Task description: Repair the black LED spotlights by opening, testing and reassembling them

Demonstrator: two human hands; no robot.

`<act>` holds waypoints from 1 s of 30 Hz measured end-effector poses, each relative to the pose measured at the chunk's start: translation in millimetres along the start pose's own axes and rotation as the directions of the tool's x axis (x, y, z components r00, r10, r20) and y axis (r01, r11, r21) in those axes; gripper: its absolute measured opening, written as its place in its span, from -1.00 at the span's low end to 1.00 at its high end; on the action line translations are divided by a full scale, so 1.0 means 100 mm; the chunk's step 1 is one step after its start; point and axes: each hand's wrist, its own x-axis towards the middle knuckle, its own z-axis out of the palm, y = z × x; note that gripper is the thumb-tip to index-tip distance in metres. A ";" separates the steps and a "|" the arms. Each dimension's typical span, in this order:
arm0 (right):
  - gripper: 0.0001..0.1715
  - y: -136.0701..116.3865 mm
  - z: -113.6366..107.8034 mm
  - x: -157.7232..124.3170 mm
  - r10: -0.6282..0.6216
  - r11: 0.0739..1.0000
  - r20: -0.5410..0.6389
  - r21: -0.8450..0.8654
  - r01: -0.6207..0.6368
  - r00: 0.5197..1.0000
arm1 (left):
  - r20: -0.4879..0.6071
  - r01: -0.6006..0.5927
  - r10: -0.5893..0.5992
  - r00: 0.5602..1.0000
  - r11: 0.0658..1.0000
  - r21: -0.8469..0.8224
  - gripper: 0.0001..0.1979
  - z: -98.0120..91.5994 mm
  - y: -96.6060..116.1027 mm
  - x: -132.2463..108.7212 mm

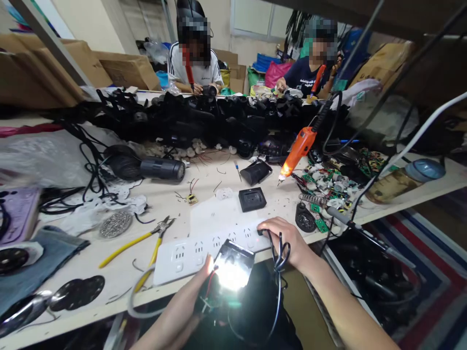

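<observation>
My left hand (195,289) is closed around the side of a small black LED lamp (235,267), whose panel glows bright white. Red wires and a bit of circuit board show at the lamp's lower left. At the right end of a white power strip (170,267), my right hand (286,238) pinches a black plug (261,232) against a socket. From that plug a looped black cable (280,265) hangs down over the table edge. Beyond the strip lies a black rectangular housing (252,199). The fingertips of my left hand are partly hidden by the lamp and its glare.
Yellow-handled cutters (126,249) lie left of the strip. An orange electric screwdriver (299,149) hangs over the table, near piled circuit boards (328,182) and a soldering iron (350,221). Black parts (204,116) heap up at the back; two people sit beyond.
</observation>
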 end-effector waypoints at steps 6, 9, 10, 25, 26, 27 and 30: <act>-0.69 0.04 0.03 0.00 -0.018 1.000 -0.036 0.013 0.018 0.999 | -0.011 0.016 -0.017 1.000 1.000 -0.027 -0.50 -0.08 -0.18 0.01; -0.69 0.02 0.03 -0.01 -0.011 1.000 -0.047 0.016 0.012 0.999 | 0.040 -0.008 0.008 0.999 1.000 -0.019 -0.44 -0.14 -0.29 0.04; -0.69 0.01 0.02 -0.01 -0.006 1.000 -0.046 0.016 0.007 0.999 | 0.051 -0.014 0.015 0.999 1.000 -0.019 -0.41 -0.17 -0.34 0.05; -0.74 0.02 0.03 -0.03 0.027 0.999 -0.057 -0.040 -0.029 0.998 | -0.058 -0.089 0.081 0.995 0.984 -0.154 -0.61 -0.42 -0.52 0.04; -0.75 0.01 0.03 -0.03 0.030 0.999 -0.057 -0.043 -0.033 0.998 | -0.077 -0.096 0.085 0.993 0.983 -0.155 -0.61 -0.47 -0.53 0.03; -0.75 0.01 0.03 -0.03 0.035 0.998 -0.059 -0.047 -0.037 0.998 | -0.095 -0.106 0.092 0.991 0.982 -0.159 -0.60 -0.50 -0.53 0.03; -0.74 0.00 0.03 -0.03 0.040 0.997 -0.082 -0.068 -0.046 0.996 | -0.115 -0.174 0.154 0.981 0.965 -0.196 -0.57 -0.55 -0.47 0.03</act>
